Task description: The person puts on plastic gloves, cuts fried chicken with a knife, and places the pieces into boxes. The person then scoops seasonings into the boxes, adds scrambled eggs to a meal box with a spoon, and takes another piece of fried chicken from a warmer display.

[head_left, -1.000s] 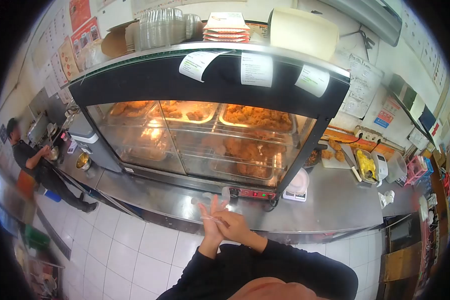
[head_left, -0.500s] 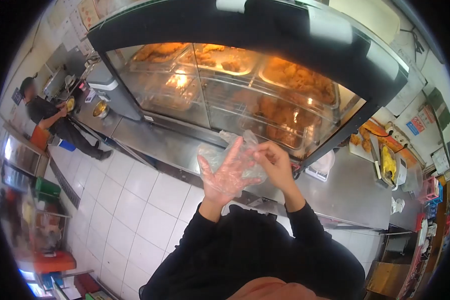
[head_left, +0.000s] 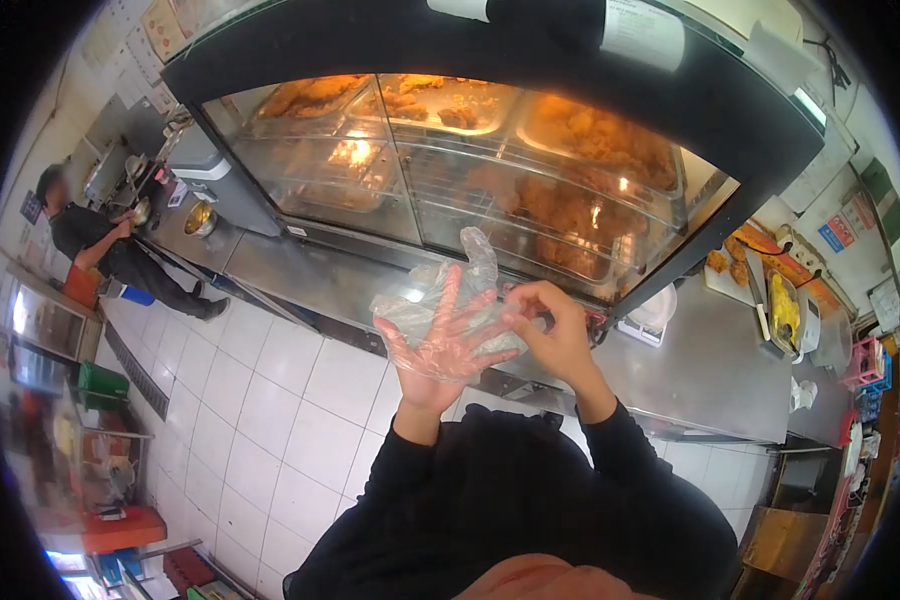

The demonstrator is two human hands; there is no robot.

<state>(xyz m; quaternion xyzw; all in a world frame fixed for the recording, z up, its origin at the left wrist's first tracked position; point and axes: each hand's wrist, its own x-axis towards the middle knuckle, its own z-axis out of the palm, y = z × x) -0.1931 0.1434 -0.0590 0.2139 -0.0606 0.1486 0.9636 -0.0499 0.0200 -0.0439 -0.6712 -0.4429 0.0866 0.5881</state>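
My left hand [head_left: 435, 345] is spread wide, palm up, inside a clear disposable plastic glove [head_left: 480, 262]. Loose, crumpled film of the glove stands out past the fingertips. With thumb and forefinger pinched, my right hand [head_left: 550, 330] grips the glove's edge beside the left fingers. Both hands are in front of a glass-fronted heated display cabinet [head_left: 407, 215], above the edge of the steel counter [head_left: 320, 285]. Fried chicken [head_left: 590, 140] lies on metal trays behind the glass.
On the right counter [head_left: 690, 370] are a white kitchen scale [head_left: 648, 325], a knife [head_left: 762, 305], fried pieces on a board and a tray of yellow food [head_left: 785, 312]. At far left a person [head_left: 100, 240] stands at the counter by a metal bowl [head_left: 201, 219].
My gloved left hand has shifted slightly left, and a loose finger of the glove now sticks up higher. My right hand keeps its pinch. The co-worker's bowl has tilted.
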